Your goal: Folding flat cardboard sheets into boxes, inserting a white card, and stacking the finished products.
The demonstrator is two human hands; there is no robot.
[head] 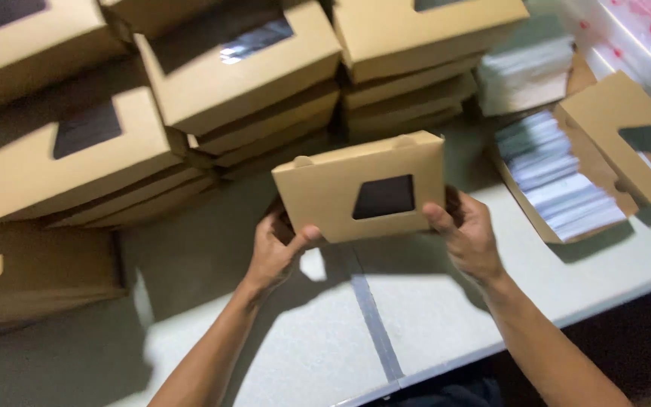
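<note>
While held above the white table (318,332), a brown windowed carton (359,188) sits between both hands.
Left hand (276,252) and right hand (469,234) clasp its lower corners, thumbs on front; stacked matching cartons (227,83) stand behind, and an open box of clear sheets (559,181) lies to the right.

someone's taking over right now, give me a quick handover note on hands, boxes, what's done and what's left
Left hand and right hand both grip one closed window box, held above the table.
Done: stacks of closed boxes at the back and left.
Left: an open box lying at right beside a tray of clear sheets; the held box is not yet on a stack.
</note>
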